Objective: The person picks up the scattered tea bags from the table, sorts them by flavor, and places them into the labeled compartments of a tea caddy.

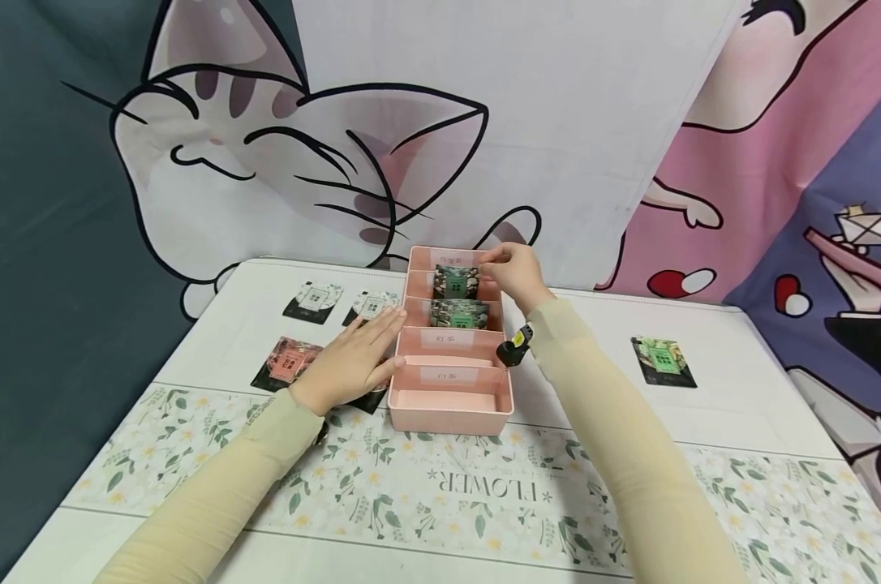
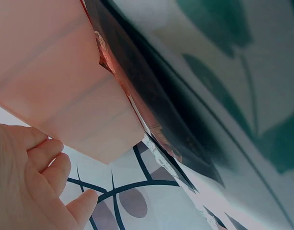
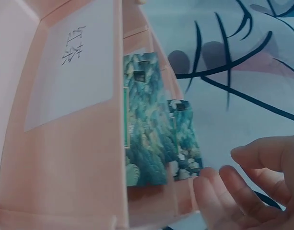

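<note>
A pink divided box (image 1: 451,422) stands mid-table, with handwritten white labels on its dividers. Two dark green packets lean in its rear compartments: a nearer packet (image 1: 459,315) and a farther packet (image 1: 456,282). My right hand (image 1: 517,276) is at the box's rear right edge, beside the farther packet. In the right wrist view, the right hand's fingers (image 3: 228,177) are loosely bent with nothing between them, close to that packet (image 3: 185,139). My left hand (image 1: 356,357) lies along the box's left side, fingers extended and touching the wall. The two front compartments hold no packets.
Left of the box lie two black-and-white packets, one farther left (image 1: 313,302) and one partly covered (image 1: 371,305). A red packet (image 1: 287,362) and another packet (image 1: 371,399) lie by the left hand. A green packet (image 1: 663,361) lies far right. A printed cloth (image 1: 557,162) hangs behind.
</note>
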Demonstrator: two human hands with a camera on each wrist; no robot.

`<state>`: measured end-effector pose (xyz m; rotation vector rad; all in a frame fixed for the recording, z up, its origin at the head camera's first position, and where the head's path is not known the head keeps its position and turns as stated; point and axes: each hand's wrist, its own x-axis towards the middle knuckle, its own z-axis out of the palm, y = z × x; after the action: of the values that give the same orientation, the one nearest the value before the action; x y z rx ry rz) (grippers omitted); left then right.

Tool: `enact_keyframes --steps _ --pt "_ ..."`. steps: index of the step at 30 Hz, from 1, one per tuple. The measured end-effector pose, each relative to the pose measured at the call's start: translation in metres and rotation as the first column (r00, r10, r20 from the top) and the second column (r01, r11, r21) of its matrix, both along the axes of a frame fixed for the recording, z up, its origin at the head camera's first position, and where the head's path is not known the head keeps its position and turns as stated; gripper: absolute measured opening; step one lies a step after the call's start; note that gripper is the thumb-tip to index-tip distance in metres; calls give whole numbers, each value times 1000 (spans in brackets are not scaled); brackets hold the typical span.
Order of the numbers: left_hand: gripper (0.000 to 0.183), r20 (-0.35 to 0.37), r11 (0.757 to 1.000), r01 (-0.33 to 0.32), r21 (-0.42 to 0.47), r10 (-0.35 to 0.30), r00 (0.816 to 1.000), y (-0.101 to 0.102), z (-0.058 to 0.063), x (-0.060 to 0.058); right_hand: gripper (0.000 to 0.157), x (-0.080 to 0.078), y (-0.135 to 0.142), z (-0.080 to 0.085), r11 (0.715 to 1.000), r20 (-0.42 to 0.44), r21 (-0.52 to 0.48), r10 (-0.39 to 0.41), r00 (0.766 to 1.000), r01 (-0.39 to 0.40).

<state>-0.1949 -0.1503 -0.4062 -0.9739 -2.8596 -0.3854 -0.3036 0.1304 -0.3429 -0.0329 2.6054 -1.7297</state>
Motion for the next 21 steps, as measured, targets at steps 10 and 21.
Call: enact_keyframes --steps 10,21 --pt "73 -3 1000 3 18 -3 1000 -1 -1 2 28 16 25 12 995 30 0 100 995 -100" --pt "72 -9 1000 1 13 -1 1000 0 -2 0 18 43 55 16 988 6 34 150 989 -150"
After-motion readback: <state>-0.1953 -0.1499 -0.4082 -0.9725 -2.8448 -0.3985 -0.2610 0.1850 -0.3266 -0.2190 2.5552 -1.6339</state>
